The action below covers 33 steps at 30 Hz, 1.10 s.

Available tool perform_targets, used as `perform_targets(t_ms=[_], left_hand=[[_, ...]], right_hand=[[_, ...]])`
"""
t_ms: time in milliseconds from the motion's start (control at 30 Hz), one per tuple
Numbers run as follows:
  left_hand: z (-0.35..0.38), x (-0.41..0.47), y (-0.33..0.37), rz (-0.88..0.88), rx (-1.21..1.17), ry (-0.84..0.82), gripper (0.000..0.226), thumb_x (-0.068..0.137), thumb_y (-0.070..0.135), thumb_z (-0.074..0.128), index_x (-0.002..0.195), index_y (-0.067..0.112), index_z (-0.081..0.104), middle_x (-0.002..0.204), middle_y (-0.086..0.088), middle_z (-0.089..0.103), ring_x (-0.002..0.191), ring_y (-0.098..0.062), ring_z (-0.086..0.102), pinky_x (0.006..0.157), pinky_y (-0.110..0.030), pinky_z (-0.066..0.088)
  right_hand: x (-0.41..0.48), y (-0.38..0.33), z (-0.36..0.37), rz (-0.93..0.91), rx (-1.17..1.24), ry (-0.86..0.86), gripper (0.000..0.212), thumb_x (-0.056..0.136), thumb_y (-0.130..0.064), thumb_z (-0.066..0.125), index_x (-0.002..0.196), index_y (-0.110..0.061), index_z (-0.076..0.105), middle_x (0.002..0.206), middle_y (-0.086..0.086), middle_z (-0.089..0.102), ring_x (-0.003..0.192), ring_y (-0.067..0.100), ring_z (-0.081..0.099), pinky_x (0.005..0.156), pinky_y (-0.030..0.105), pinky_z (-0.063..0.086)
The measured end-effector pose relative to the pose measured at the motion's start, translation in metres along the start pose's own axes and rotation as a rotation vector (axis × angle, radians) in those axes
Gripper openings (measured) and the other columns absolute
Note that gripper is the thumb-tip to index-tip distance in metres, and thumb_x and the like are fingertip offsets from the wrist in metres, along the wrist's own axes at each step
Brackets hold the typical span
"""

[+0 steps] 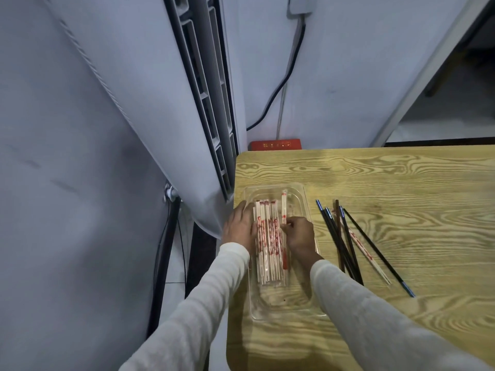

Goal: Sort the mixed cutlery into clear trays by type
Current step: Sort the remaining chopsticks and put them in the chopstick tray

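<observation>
Wrapped chopsticks [269, 242] fill the clear tray [281, 309] at the left edge of the table [401, 183], left hand [239, 228] flat against the bundle, right hand [298, 234] pinching one of them, while dark chopsticks [345, 253] and a stray wrapped pair [369, 255] beside it look unsorted.

Table [388, 178] cropped right, wrapped chopsticks [269, 245] print illegible

Looks like a plain room, home or small office: floor-standing air conditioner [203, 103] on the left, wood-grain table [388, 183] at near right, black cable [284, 81] down the far wall, red box [276, 145] behind the table.
</observation>
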State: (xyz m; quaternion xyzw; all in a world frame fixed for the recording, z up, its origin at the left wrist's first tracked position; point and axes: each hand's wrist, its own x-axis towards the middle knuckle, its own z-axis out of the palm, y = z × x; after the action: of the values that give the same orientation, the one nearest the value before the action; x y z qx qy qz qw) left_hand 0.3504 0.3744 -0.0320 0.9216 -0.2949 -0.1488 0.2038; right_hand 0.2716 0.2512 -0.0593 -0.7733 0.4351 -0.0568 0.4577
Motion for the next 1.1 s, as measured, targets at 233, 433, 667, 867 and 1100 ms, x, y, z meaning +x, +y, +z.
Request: perform_targets(t_ms=[233,433,667,867,1100], left_hand=[[0.03,-0.005,-0.011,-0.012,0.199,-0.076,0.058,0.101,0.027,0.028,0.149,0.021,-0.004,0.158,-0.001,-0.009,0.146,-0.02,-0.004,0.121,-0.036,-0.001],[0.043,-0.006,-0.012,-0.051,0.156,-0.076,0.055,0.101,0.029,0.022,0.15,0.019,-0.003,0.158,-0.002,-0.005,0.146,-0.018,-0.006,0.12,-0.033,-0.003],[0.048,-0.002,-0.01,-0.044,0.126,-0.033,0.062,0.092,0.034,0.01,0.15,0.016,-0.002,0.158,-0.001,-0.002,0.146,-0.017,-0.002,0.118,-0.029,-0.004],[0.045,0.0,-0.007,-0.032,0.085,0.009,0.062,0.099,0.025,0.032,0.149,0.016,-0.003,0.158,-0.001,-0.003,0.146,-0.016,-0.001,0.119,-0.029,-0.001],[0.041,-0.001,-0.009,-0.003,0.081,0.018,0.057,0.099,0.028,0.029,0.15,0.016,0.006,0.158,-0.005,0.002,0.146,-0.02,0.006,0.118,-0.031,0.001]], right_hand=[[0.016,-0.001,0.02,0.077,0.02,0.027,0.025,0.085,-0.002,0.064,0.109,-0.012,0.064,0.093,0.008,0.072,0.076,0.018,0.067,0.071,0.03,0.054],[0.02,0.006,0.029,0.062,0.053,0.037,0.021,0.083,-0.004,0.066,0.101,-0.016,0.065,0.089,0.005,0.072,0.077,0.019,0.068,0.075,0.037,0.056],[0.016,0.006,0.034,0.062,0.056,0.047,0.015,0.08,-0.011,0.072,0.087,-0.021,0.065,0.074,-0.003,0.067,0.062,0.007,0.062,0.06,0.022,0.05],[0.019,0.006,0.041,0.071,-0.025,0.027,0.018,0.08,-0.019,0.071,0.086,-0.028,0.056,0.078,-0.004,0.068,0.068,0.018,0.065,0.067,0.039,0.056],[0.022,0.012,0.038,-0.054,-0.119,0.021,0.018,0.08,-0.016,0.073,0.095,-0.019,0.063,0.099,0.0,0.065,0.083,0.016,0.062,0.076,0.034,0.053]])
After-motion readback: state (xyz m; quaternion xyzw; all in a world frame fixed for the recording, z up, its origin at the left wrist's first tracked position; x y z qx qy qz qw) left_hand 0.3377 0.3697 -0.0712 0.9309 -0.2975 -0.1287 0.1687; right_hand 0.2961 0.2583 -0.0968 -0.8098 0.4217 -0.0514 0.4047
